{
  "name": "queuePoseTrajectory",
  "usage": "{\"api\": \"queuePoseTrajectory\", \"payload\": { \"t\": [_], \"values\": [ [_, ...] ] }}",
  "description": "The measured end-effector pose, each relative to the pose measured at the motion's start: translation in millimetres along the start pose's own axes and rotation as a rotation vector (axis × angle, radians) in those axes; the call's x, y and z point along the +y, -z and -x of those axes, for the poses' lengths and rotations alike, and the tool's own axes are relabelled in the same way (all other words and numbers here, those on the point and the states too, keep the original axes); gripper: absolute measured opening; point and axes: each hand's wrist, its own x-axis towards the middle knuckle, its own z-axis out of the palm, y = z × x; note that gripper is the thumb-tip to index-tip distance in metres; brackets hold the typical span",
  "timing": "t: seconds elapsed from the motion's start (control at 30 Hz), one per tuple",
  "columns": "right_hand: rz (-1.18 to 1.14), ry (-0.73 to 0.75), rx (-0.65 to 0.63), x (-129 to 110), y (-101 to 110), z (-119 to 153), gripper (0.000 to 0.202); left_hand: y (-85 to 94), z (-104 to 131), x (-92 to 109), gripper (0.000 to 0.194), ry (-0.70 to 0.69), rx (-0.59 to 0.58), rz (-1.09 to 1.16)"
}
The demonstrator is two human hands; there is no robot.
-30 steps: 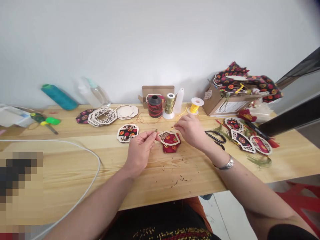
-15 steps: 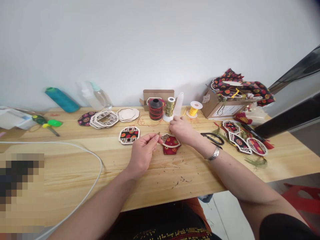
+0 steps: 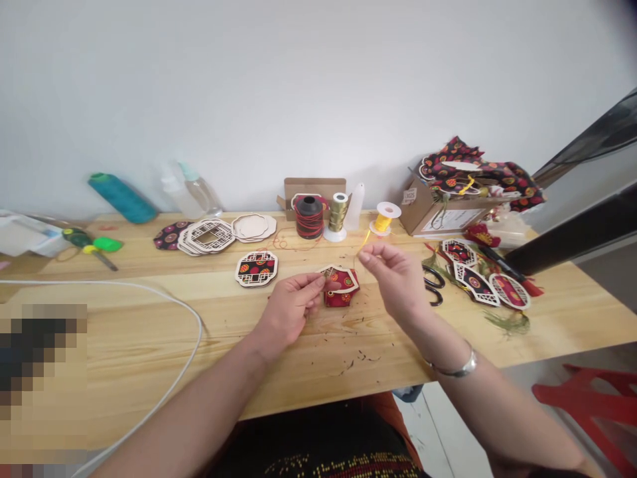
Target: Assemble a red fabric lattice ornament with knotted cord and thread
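My left hand (image 3: pixel 292 302) is closed in a pinch at the near side of a fan-shaped wooden frame (image 3: pixel 348 289). What its fingertips hold is too small to make out. Beneath and behind the frame lies red patterned fabric (image 3: pixel 338 299). My right hand (image 3: pixel 393 272), thumb and forefinger together, pinches a yellow cord (image 3: pixel 367 237) running up toward the yellow spool (image 3: pixel 386 218). Left of the hands, an octagonal ornament (image 3: pixel 256 269) with dark floral fabric lies flat. Black-handled scissors (image 3: pixel 434 287) lie partly behind my right wrist.
Along the wall stand a dark red thread cone (image 3: pixel 309 219), a gold thread spool (image 3: pixel 339 214) and a cardboard box (image 3: pixel 442 216) heaped with fabric. Stacked wooden frames (image 3: pixel 209 237) lie to the left; finished-looking ornaments (image 3: pixel 475 282) lie right. A white cable (image 3: pixel 194 315) curves across the table.
My right hand has moved right and toward me from the spools, with yellow cord now visible in its pinch. My left hand has shifted slightly right and down, closer to the fan-shaped frame.
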Motion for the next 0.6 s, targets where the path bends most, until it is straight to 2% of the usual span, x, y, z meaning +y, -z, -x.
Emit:
{"api": "queuePoseTrajectory", "payload": {
  "t": [0.17, 0.43, 0.5, 0.6],
  "values": [
    [-0.002, -0.123, -0.053, 12.4, -10.8, 32.1, 0.011, -0.2, -0.9, -0.1, 0.028, 0.137, -0.071, 0.109],
    [0.016, -0.239, -0.1, 20.9, -14.1, 42.6, 0.013, 1.8, -4.2, 0.1, 0.017, 0.15, -0.056, 0.136],
    [0.094, -0.19, -0.106, 21.2, -13.7, 45.7, 0.011, 1.7, -4.7, -0.3, 0.019, 0.146, -0.055, 0.13],
    [0.221, -0.013, -0.091, 21.1, -14.0, 50.1, 0.007, 2.2, -5.2, -1.7, 0.023, 0.152, -0.052, 0.141]
  ]
}}
